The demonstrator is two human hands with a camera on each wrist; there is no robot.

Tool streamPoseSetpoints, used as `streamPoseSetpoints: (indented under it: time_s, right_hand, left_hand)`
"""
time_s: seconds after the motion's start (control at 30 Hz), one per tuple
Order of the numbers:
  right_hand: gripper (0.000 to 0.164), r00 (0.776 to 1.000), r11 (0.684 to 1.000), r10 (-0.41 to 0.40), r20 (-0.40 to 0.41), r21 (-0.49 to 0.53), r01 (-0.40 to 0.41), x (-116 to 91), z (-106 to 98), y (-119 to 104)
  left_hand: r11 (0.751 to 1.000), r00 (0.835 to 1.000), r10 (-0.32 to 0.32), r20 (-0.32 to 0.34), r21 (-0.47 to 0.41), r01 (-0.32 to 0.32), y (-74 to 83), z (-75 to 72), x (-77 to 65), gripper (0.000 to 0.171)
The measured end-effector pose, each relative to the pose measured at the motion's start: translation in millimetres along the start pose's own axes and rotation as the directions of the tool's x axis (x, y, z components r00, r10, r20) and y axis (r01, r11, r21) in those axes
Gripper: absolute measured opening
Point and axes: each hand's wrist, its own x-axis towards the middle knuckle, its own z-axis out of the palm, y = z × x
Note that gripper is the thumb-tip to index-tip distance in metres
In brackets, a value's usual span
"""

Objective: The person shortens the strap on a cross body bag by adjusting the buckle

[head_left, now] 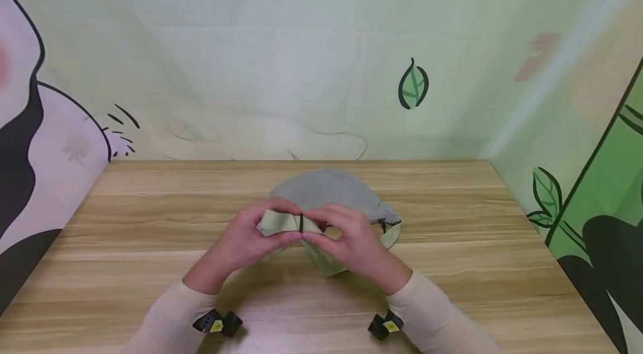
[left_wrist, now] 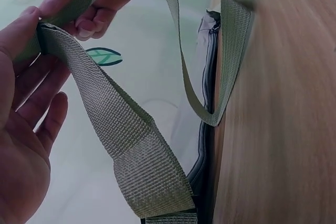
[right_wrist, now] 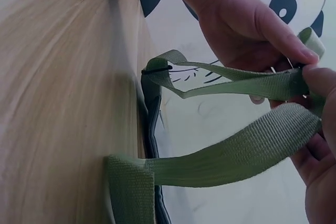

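Observation:
A grey waist bag point(head_left: 321, 192) lies on the table behind both hands, its dark zipper edge point(left_wrist: 209, 93) showing in the left wrist view. From it runs a light green webbing strap point(head_left: 277, 222), folded and looped between the hands. My left hand point(head_left: 248, 239) pinches the strap between thumb and fingers, just left of a narrow black slider point(head_left: 301, 223). On the slider's other side, my right hand point(head_left: 354, 237) pinches the strap, the two thumbs almost touching. In the right wrist view, a strap loop point(right_wrist: 236, 83) stretches toward a black fitting point(right_wrist: 156, 70) by the bag.
The wood-grain table point(head_left: 150, 253) spreads around the bag. A pale green wall point(head_left: 201, 63) with leaf drawings rises at the table's back edge, and printed side panels stand left and right. Small black devices point(head_left: 218, 323) are worn on both wrists.

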Motion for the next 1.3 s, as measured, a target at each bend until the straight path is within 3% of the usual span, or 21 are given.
streamPoseSetpoints:
  time_s: [0.13,0.3,0.4,0.47,0.73,1.03,1.13,1.3]
  right_hand:
    - [0.033,0.986,0.980,0.162,0.044,0.112,-0.166,-5,-3,-1]
    - [0.026,0.920,0.876,0.368,0.134,0.283,-0.391,-11,-11,-1]
    - [0.024,0.894,0.828,0.420,0.156,0.338,-0.448,-12,-14,-1]
    - [0.023,0.895,0.827,0.419,0.152,0.343,-0.446,-12,-14,0]
    - [0.024,0.952,0.903,0.293,0.086,0.302,-0.305,-9,-9,2]
    - [0.026,0.964,0.924,0.257,0.061,0.278,-0.264,-7,-7,0]
    - [0.025,0.961,0.911,0.268,0.070,0.306,-0.276,-8,-6,1]
    - [0.026,0.943,0.859,0.321,0.091,0.392,-0.330,-9,-6,-2]
  left_hand:
    - [1.000,1.000,0.016,-0.004,-0.007,-0.016,-0.7,-0.7,-1.3,0.038]
    - [1.000,0.999,-0.009,-0.039,0.027,0.010,1.4,-3.9,-3.9,0.040]
    - [0.999,0.999,-0.012,-0.048,0.039,0.014,2.7,-5.3,-4.8,0.041]
    - [0.999,0.999,-0.016,-0.049,0.036,0.018,2.6,-5.6,-5.0,0.041]
    - [0.999,0.998,-0.033,-0.060,0.026,0.034,0.7,-5.3,-4.4,0.039]
    - [0.998,0.995,-0.064,-0.081,-0.012,0.063,0.9,-5.7,-4.5,0.036]
    - [0.998,0.995,-0.058,-0.075,-0.025,0.056,0.8,-5.6,-4.5,0.036]
    - [0.998,0.997,-0.058,-0.051,-0.038,0.056,0.9,-5.3,-4.9,0.037]
